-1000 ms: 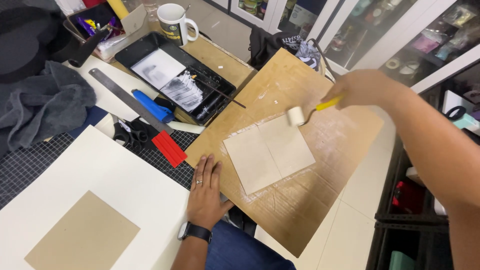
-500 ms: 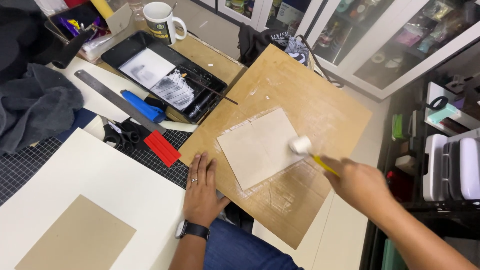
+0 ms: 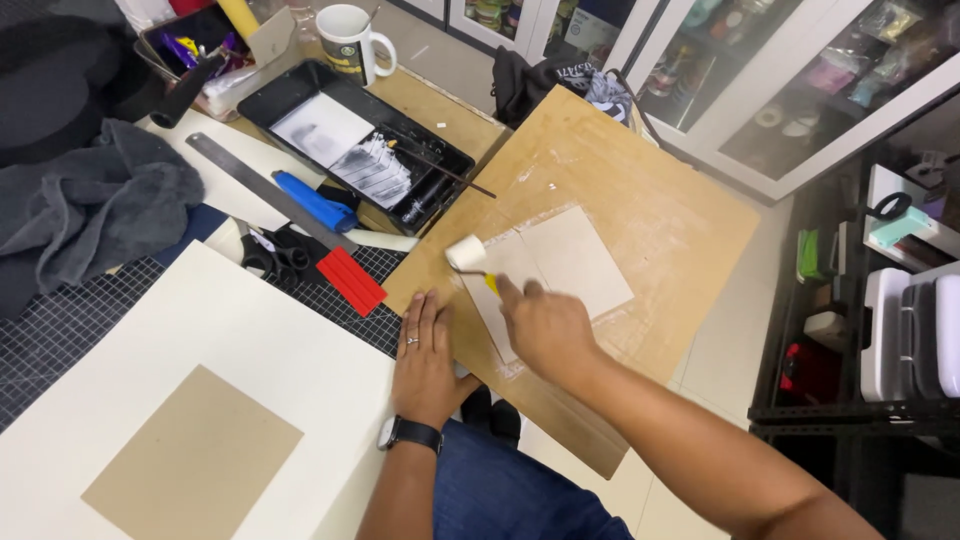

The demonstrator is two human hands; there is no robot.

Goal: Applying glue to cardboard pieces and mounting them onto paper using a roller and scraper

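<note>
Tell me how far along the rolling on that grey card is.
Done: the brown board around the grey card carries pale streaks. In hand: the right hand holds the small white roller at the card's left corner, while the left hand presses flat on the board's edge. Left: whether the card is fully coated cannot be told.

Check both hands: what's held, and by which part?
Right hand holds a small paint roller by its yellow handle. Left hand holds nothing, flat on the board.

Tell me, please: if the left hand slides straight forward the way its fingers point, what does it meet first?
The left hand lies flat at the edge of the brown board, fingers pointing up the table. Straight ahead, the small white roller in the right hand probably comes first.
</note>
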